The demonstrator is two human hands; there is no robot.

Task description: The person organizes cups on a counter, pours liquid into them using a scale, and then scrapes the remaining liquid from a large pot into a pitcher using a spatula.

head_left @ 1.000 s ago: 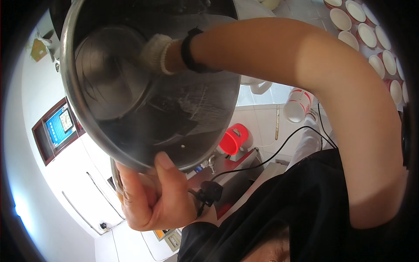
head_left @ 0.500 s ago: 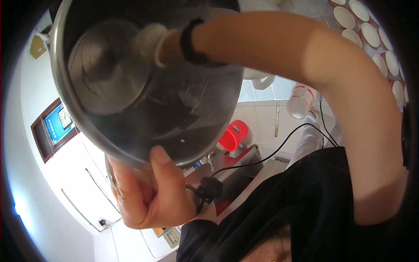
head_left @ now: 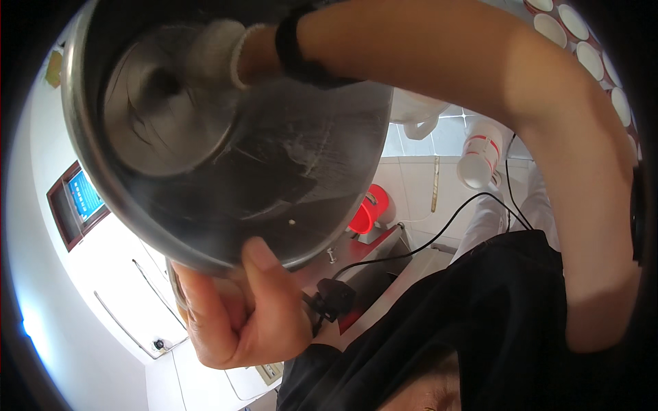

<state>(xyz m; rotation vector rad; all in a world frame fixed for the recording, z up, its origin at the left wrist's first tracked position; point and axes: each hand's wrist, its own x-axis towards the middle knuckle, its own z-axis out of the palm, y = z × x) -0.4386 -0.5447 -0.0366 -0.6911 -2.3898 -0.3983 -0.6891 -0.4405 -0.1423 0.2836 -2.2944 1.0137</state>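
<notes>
A large metal pot (head_left: 274,171) is tilted with its mouth toward me, and its scratched inner wall and round, paler base show. My left hand (head_left: 243,308) is closed on the near edge, thumb over the rim and fingers outside by a metal handle (head_left: 177,282). Reaching in from the right, my right hand (head_left: 212,58) is inside the pot in a white knit glove, close to the base. Its fingers are blurred, so whether they hold anything cannot be made out. A small pale speck (head_left: 292,222) sticks to the wall above my left thumb.
Beyond the pot are a red bucket (head_left: 370,209) and a white bucket with red bands (head_left: 478,163). A black cable (head_left: 445,218) runs across near my clothing. Rows of white bowls (head_left: 588,60) stand at the far right. A metal tap (head_left: 332,255) shows below the rim.
The pot has shifted a little to the left. My gloved right hand has moved up and left within it, while my left hand, keeping its grip, is slightly lower.
</notes>
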